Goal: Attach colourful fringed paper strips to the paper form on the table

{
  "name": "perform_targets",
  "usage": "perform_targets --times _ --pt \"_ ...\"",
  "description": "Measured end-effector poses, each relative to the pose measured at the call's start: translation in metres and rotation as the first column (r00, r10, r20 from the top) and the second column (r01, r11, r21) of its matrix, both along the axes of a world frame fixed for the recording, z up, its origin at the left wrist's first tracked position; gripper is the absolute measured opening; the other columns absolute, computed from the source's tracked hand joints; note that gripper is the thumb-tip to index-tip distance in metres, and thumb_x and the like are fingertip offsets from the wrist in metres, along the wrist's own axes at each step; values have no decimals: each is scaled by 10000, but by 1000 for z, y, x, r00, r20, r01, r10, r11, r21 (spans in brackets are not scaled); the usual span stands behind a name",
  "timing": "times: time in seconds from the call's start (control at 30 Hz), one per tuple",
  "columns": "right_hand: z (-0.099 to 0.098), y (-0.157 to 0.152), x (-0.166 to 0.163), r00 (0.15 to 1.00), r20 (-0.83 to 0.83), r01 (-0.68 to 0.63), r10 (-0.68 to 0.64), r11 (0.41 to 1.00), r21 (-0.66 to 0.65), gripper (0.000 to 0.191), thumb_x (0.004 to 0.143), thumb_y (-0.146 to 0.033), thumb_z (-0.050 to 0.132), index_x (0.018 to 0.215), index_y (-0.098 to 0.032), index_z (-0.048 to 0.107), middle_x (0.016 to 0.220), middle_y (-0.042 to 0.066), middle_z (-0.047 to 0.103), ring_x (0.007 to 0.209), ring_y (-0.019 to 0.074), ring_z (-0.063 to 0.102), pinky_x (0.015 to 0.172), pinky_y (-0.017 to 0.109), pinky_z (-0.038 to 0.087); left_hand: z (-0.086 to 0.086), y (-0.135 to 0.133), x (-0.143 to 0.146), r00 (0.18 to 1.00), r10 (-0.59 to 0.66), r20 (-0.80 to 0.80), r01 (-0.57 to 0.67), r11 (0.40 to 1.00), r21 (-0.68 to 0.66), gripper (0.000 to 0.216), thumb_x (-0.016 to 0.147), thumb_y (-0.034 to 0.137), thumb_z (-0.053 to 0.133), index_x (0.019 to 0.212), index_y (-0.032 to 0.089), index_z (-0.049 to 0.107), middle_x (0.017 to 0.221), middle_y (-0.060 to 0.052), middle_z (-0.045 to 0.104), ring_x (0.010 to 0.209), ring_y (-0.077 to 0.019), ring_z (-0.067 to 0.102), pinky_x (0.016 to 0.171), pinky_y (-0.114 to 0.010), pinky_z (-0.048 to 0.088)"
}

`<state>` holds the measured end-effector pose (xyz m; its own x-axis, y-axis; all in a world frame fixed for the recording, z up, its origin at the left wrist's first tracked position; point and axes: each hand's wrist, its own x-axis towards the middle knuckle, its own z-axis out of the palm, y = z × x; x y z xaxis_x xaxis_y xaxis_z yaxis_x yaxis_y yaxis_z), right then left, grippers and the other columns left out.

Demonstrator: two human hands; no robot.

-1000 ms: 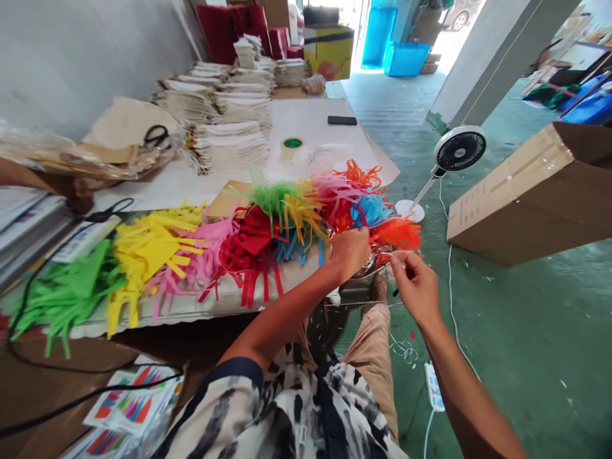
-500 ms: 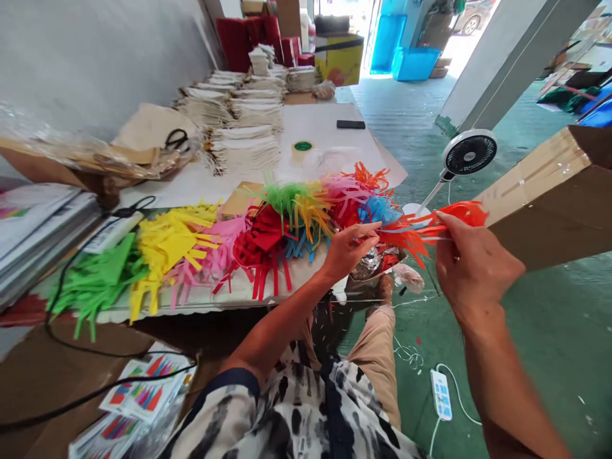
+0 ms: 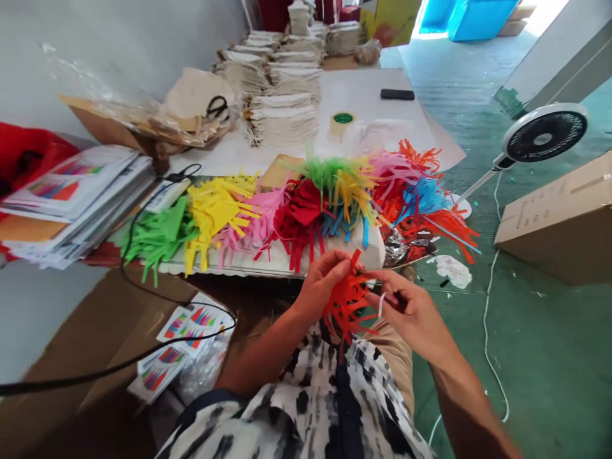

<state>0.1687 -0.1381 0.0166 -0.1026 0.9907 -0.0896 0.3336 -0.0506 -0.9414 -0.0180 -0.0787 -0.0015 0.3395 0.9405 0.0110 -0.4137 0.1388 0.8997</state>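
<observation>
Low in front of my shirt hangs an orange-red paper tassel (image 3: 347, 310) with fringed strips. My left hand (image 3: 322, 284) pinches it near the top, and a short strip end sticks up above the fingers. From the other side, my right hand (image 3: 411, 312) has its thumb and fingers closed at the tassel's edge. A thin white strip (image 3: 381, 305) loops beside the right fingers. Along the table edge lies a row of paper tassels: green (image 3: 160, 236), yellow (image 3: 217, 210), pink (image 3: 258, 223), red (image 3: 303, 210) and blue (image 3: 423, 196). Another orange one (image 3: 456, 233) hangs over the table's right end.
Stacks of off-white folded cloth (image 3: 287, 118) stand farther back. Tape (image 3: 342, 122), a black phone-like slab (image 3: 397, 94) and scissors (image 3: 217, 108) lie on the table. A fan (image 3: 545, 134) and a cardboard box (image 3: 557, 223) stand right. A black cable (image 3: 176, 341) crosses at left.
Both hands have come down and together toward my body, now with an orange-red tassel between them. Earlier the right hand held orange strips out to the right. The view has tilted downward and shifted left.
</observation>
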Motion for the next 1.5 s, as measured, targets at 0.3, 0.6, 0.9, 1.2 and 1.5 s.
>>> perform_targets --times 0.3,0.6,0.9,1.2,1.5 --pt "-1 11 -23 977 -104 201 -188 971 132 276 959 -443 693 1066 -206 787 640 -39 540 574 113 432 556 261 357 -5 -17 -7 989 -145 37 150 970 -190 353 889 480 815 983 167 682 728 2 685 627 -93 605 649 -215 485" --pt "-9 12 -28 969 -125 229 -211 960 159 179 901 -402 775 930 -238 840 818 27 781 637 140 640 561 253 479 -13 -26 -8 1000 -12 11 14 987 -159 370 759 379 938 918 149 696 827 -20 779 667 -116 709 677 -225 567" --pt "-12 11 -29 973 -18 225 -229 934 279 179 959 -361 719 1031 -247 836 660 -36 616 555 92 422 527 249 333 -9 -28 -5 990 137 -42 -140 986 -87 256 886 390 830 964 165 734 810 -21 783 687 -128 734 702 -232 583" --pt "-13 16 -36 979 98 156 -179 966 204 231 977 -377 621 955 -189 752 605 -65 481 551 96 396 541 258 309 -15 -18 -24 964 -254 75 265 921 -284 323 808 344 899 900 146 662 833 -34 740 749 -140 723 769 -246 578" --pt "-9 15 -15 988 140 -68 72 997 -28 211 890 -316 572 749 -236 437 670 -64 408 623 114 389 586 262 302 -27 -14 -25 968 -66 242 165 896 -413 351 796 338 904 964 167 648 844 -12 701 765 -147 695 809 -340 642"
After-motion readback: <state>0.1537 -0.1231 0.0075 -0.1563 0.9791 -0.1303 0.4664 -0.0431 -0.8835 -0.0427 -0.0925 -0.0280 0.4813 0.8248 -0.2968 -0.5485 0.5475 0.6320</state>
